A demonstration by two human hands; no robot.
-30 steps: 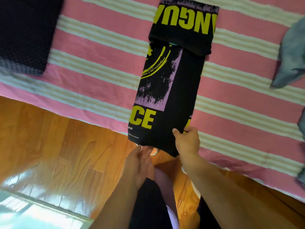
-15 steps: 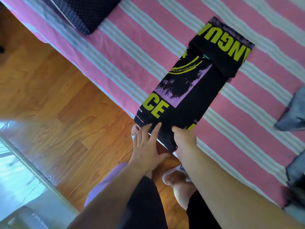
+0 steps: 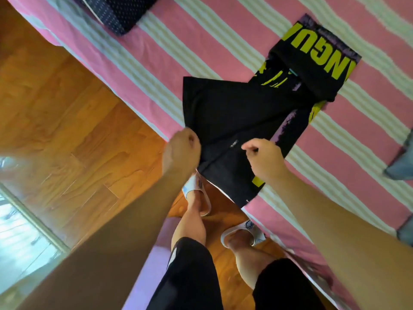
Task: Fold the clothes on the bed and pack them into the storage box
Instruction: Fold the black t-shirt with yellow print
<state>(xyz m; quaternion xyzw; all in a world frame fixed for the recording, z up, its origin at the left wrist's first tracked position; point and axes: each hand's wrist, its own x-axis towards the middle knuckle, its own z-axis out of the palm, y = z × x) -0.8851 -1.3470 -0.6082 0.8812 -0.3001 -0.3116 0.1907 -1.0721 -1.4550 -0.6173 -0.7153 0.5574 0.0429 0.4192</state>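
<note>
A black T-shirt (image 3: 234, 113) with yellow lettering and a purple print lies lengthwise on the pink striped bed (image 3: 201, 41), its far end folded over. My left hand (image 3: 181, 151) grips the shirt's near left corner in a fist and has lifted it, so the plain black underside faces up. My right hand (image 3: 263, 159) pinches the near hem beside it. The near end of the shirt hangs past the bed's edge above my feet. No storage box is in view.
A dark dotted folded garment (image 3: 118, 12) lies at the bed's far left. Grey-blue cloth (image 3: 402, 162) lies at the right edge. Wooden floor (image 3: 67, 130) runs left of the bed, with my slippered feet (image 3: 199, 193) at the bedside.
Both hands have taken hold of the shirt's near end and raised it away from the edge, turning the printed face under. The view has tilted further.
</note>
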